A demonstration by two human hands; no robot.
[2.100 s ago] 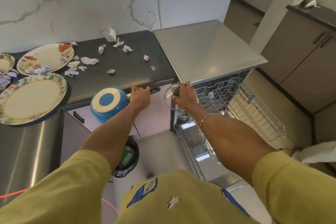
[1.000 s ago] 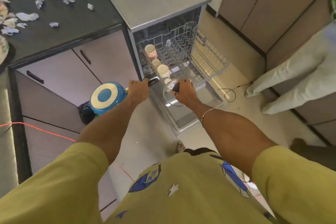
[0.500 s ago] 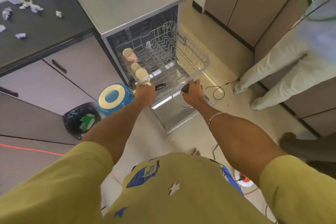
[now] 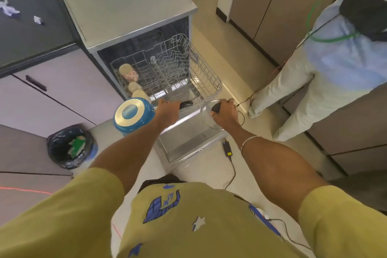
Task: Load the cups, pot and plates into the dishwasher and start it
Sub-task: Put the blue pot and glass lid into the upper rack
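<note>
My left hand (image 4: 167, 111) grips the black handle of a blue pot (image 4: 130, 117), held upside down with its pale base facing up, just left of the open dishwasher door (image 4: 188, 142). My right hand (image 4: 226, 112) holds a glass lid (image 4: 206, 119) by its black knob, above the door's right side. The dishwasher (image 4: 125, 6) stands open with its wire rack (image 4: 201, 77) pulled out. Three cups (image 4: 128, 73) lie along the rack's left side.
A person in light trousers (image 4: 293, 90) stands to the right of the dishwasher. A bin with a black liner (image 4: 69, 146) sits on the floor at the left. Cables and a small black adapter (image 4: 227, 151) lie by the door. Crumpled paper scraps (image 4: 9, 8) dot the dark counter.
My view has swung from the counter down to the open dishwasher. Both hands, still holding the pot and lid, have come closer to the pulled-out rack.
</note>
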